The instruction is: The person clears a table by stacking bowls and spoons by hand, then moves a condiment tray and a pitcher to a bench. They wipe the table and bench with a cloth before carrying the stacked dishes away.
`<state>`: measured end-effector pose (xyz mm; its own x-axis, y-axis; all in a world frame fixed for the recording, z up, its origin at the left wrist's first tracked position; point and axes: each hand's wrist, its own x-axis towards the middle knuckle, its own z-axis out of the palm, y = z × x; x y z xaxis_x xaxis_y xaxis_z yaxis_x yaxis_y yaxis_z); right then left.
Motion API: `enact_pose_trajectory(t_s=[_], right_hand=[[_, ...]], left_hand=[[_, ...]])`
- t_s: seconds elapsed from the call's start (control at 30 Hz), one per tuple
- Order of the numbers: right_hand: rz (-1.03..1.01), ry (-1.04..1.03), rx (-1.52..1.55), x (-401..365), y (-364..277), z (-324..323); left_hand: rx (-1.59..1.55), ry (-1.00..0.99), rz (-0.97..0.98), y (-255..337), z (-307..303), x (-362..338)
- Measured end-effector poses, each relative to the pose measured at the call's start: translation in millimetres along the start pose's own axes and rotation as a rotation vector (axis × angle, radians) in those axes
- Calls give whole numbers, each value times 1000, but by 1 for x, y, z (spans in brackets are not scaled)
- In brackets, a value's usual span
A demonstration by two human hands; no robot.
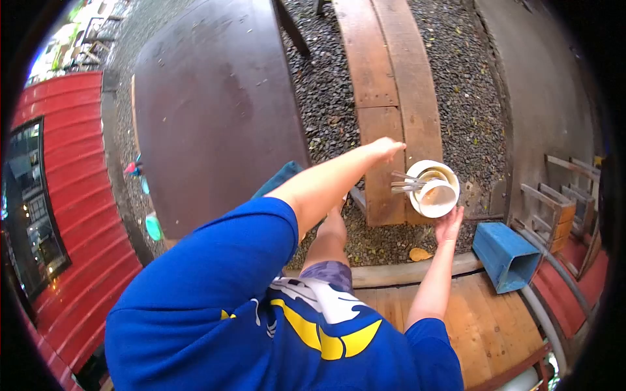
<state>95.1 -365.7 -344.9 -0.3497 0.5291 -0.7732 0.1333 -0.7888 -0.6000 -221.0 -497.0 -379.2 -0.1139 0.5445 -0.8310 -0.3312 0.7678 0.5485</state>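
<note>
A stack of white bowls (438,210) shows over the near end of the wooden bench, overhanging its right edge. Several metal spoons or forks (405,185) stick out of the stack to the left, and the bowls look soiled with food. My right hand (448,225) supports the stack from the near right side, its fingers partly hidden under the rim. Stretched over the bench beyond the bowls is my left hand (388,148), its fingers curled together; whatever they may hold is too small to make out. Behind my left forearm a teal cloth (283,177) shows beside the table.
A dark brown table (222,98) stands left of the wooden bench (381,124), with gravel (329,98) between them. A blue bin (505,254) lies tipped on its side at right. Wooden planks (482,319) and a pale log edge (385,276) lie nearby.
</note>
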Motion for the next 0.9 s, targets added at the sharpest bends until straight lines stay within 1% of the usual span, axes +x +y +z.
enact_pose_trajectory(t_s=[0.03,0.07,0.1,0.13,0.17,0.2,0.23,0.27,0.3,0.33,0.37,0.4,0.43,0.5,0.57,0.63,0.7,0.77,0.83,0.9], right_hand=[[-100,160,-56,-5,-3,-5],[-253,412,-75,-3,-2,-21],[-420,631,-224,-11,-9,-33],[-655,829,-331,-45,-16,-7],[-872,849,-438,-71,-22,7],[-997,704,-562,-108,-25,55],[-1118,556,-677,-146,-17,113],[-1110,283,-822,-171,-5,150],[-1042,-26,-866,-209,7,210],[-1051,-343,-1037,-225,22,245],[-1130,-613,-1222,-237,33,279],[-1280,-805,-1283,-235,51,303],[-1323,-853,-1362,-228,75,317],[-1250,-933,-1712,-222,111,334],[-1197,-823,-1914,-211,138,333],[-1279,-727,-1967,-208,149,328],[-1225,-704,-1962,-219,149,335],[-1204,-707,-1976,-216,150,339],[-1230,-673,-2039,-207,148,351],[-1239,-677,-2039,-192,143,377]], left_hand=[[33,44,49,-3,-11,-1],[-21,63,133,4,-25,-22],[-79,80,209,18,-35,-56],[-259,56,343,23,-45,-99],[-438,32,486,29,-62,-149],[-472,53,573,32,-82,-199],[-474,128,691,31,-103,-252],[-424,278,741,21,-127,-295],[-396,468,774,0,-150,-330],[-404,612,795,-28,-174,-360],[-438,754,818,-64,-200,-379],[-439,928,775,-99,-216,-403],[-455,1074,702,-137,-231,-420],[-302,1343,624,-211,-244,-448],[230,1580,579,-282,-245,-471],[542,1777,336,-328,-231,-489],[410,1946,-21,-394,-235,-481],[199,2002,-337,-442,-242,-468],[41,1962,-519,-451,-242,-460],[-34,1968,-473,-427,-237,-468]])
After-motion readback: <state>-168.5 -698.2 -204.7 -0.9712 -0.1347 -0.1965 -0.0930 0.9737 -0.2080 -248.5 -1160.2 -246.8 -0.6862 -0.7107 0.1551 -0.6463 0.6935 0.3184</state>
